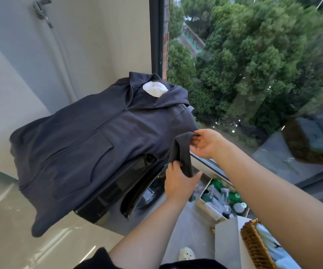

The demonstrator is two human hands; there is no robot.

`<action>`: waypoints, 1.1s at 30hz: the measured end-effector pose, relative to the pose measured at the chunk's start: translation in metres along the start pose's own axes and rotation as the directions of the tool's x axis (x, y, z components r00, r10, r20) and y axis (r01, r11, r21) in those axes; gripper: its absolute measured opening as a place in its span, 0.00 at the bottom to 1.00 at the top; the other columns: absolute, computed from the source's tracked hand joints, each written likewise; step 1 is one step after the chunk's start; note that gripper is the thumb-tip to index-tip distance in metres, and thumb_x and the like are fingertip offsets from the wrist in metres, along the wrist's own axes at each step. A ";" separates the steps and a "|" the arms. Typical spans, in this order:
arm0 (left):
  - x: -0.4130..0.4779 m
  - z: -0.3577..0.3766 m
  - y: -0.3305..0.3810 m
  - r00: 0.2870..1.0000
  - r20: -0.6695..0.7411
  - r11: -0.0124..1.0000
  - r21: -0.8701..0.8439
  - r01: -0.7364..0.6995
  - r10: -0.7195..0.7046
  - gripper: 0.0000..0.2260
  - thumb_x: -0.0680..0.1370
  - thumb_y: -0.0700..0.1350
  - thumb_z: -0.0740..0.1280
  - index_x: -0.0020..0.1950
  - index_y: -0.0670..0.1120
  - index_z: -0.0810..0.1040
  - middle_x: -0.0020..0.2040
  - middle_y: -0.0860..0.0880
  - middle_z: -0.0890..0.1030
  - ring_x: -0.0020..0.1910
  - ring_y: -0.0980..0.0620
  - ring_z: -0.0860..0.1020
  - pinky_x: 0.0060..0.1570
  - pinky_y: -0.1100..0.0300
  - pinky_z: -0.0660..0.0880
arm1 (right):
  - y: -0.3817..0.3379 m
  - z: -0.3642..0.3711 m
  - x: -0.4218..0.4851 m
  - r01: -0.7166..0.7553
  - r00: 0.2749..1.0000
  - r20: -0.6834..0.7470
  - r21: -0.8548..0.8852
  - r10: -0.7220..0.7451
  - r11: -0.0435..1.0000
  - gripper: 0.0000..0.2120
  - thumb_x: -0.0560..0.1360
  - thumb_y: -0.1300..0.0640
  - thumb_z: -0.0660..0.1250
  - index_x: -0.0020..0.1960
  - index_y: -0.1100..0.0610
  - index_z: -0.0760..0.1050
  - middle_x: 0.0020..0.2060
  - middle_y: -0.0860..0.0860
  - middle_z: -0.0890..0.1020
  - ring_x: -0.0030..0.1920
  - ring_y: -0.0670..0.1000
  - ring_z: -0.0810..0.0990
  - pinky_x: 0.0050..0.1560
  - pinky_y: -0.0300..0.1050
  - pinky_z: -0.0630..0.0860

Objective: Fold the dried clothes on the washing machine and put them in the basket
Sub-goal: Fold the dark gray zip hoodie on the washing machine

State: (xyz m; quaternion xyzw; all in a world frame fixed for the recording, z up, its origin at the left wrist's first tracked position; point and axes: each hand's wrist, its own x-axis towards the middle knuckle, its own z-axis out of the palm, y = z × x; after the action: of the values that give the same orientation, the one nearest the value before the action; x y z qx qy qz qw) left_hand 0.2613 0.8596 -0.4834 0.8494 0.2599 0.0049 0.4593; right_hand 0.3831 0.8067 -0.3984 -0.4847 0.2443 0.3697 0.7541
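Hoodie [90, 136] sleeve [182, 152] gripped by left hand [178, 183], right hand [207, 142].

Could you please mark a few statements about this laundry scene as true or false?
1. The hoodie lies spread on the washing machine, zipper side up. True.
2. The left hand rests idle on the basket. False: it grips the lower end of the hoodie's sleeve.
3. The right hand pinches the same sleeve higher up. True.
4. The wicker basket holds nothing. False: light blue fabric lies in it.
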 end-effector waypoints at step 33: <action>0.065 -0.194 0.013 0.796 0.556 0.913 0.408 -0.013 -0.237 0.26 0.67 0.60 0.75 0.56 0.43 0.80 0.52 0.47 0.83 0.51 0.48 0.82 0.50 0.57 0.77 | -0.020 0.076 0.037 0.335 0.678 0.564 -0.808 -0.471 -0.485 0.09 0.68 0.69 0.60 0.34 0.60 0.75 0.43 0.60 0.81 0.47 0.60 0.78 0.40 0.47 0.71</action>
State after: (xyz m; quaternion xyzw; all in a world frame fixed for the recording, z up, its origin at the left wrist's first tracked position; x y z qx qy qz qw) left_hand 0.2751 1.0339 -0.3763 0.8644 0.1495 -0.3412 0.3378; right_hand 0.4224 0.8828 -0.3832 -0.9350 -0.3185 0.0511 0.1476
